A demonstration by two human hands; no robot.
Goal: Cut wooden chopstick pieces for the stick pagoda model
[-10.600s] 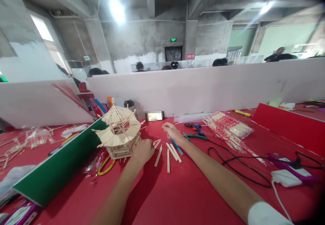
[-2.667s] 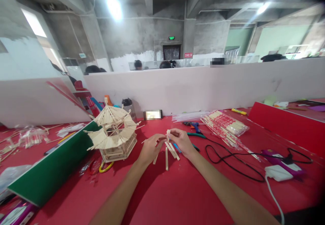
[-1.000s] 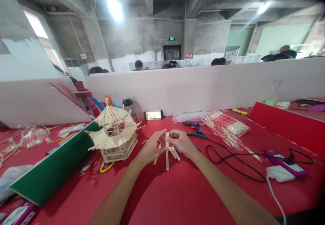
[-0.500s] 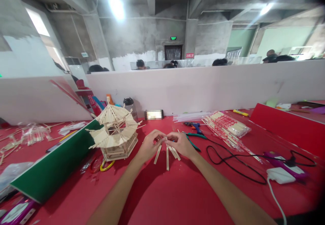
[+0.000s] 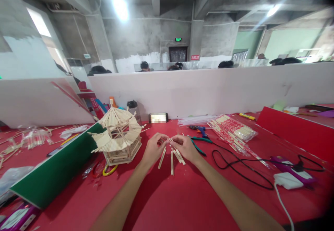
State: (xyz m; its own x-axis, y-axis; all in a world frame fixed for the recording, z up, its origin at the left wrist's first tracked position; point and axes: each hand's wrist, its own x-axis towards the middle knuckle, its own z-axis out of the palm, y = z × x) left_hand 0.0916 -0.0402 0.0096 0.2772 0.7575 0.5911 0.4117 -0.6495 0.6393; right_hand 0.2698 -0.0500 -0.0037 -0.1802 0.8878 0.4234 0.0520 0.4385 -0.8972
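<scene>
My left hand [image 5: 156, 148] and my right hand [image 5: 187, 149] meet at the middle of the table, fingers pinched together. Between the fingertips are the pale ends of small wooden sticks [image 5: 171, 141]; the fingers cover most of them. Just below the hands, more cut wooden sticks [image 5: 172, 163] lie fanned out on the red surface. To the left of my left hand stands a pavilion model [image 5: 121, 135] built of wooden sticks, with two tiers of roof. Right of my right hand lie green-handled pliers [image 5: 199, 144] and a blue glue gun [image 5: 200, 130].
Packs of wooden chopsticks [image 5: 232, 130] lie at the back right. A black cable [image 5: 242, 178] loops towards a purple power strip [image 5: 304, 175]. A green board [image 5: 65, 165] stands left, a red board [image 5: 297, 130] right. Yellow-handled scissors [image 5: 109, 170] lie by the model.
My hands stay almost in place. The fingertips have shifted slightly around the small sticks, whose ends now show a little more between them.
</scene>
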